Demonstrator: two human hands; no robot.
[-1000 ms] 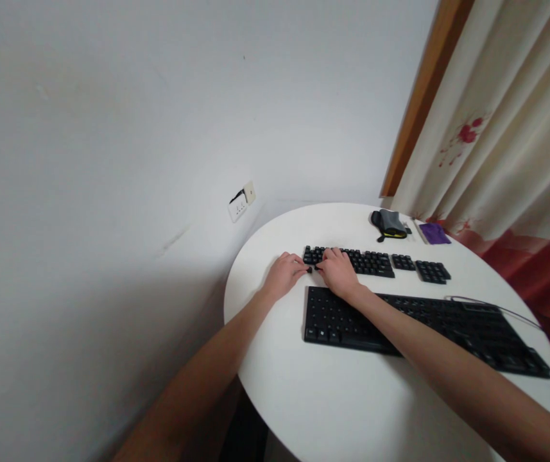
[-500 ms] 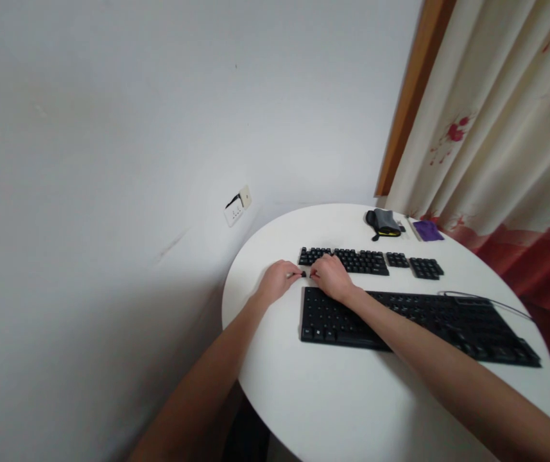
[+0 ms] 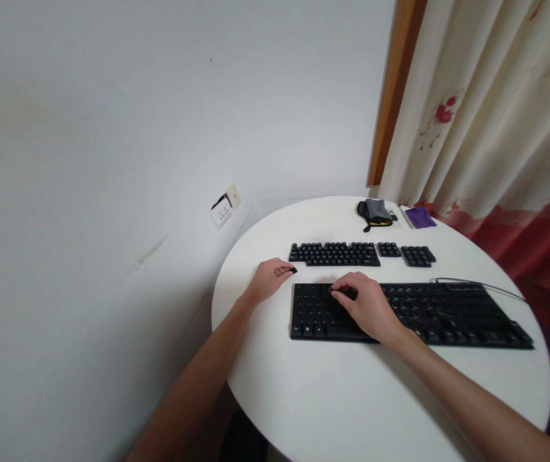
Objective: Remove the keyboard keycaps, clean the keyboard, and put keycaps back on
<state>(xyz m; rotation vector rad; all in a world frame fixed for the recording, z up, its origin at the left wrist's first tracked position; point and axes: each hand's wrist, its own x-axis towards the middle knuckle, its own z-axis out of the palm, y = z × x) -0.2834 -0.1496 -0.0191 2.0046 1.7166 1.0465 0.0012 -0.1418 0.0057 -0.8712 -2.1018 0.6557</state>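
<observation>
Black keyboard (image 3: pixel 448 314) lies lengthwise across the desk (image 3: pixel 352 398); the left hand (image 3: pixel 267 280), just off its far left corner, pinches a small keycap (image 3: pixel 293 270). The right hand (image 3: pixel 368 308) curls over its left half; whether it is gripping anything I cannot tell.

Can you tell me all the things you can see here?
table: one, white, round, lower middle
keyboard: one, black, across the near part of the table
key groups: three, black, in a row behind the keyboard
cable: one, dark, by the keyboard's far right edge
pouch: one, grey, black and yellow, far edge of the table
cloth: one, purple, right of the pouch
wall socket: one, white, left of and above the table
curtain: one, cream with red, right side
small black piece: one, black, left of the keyboard's far corner
left hand: on the table, pinching the small black piece
right hand: resting on the keyboard's left part
</observation>
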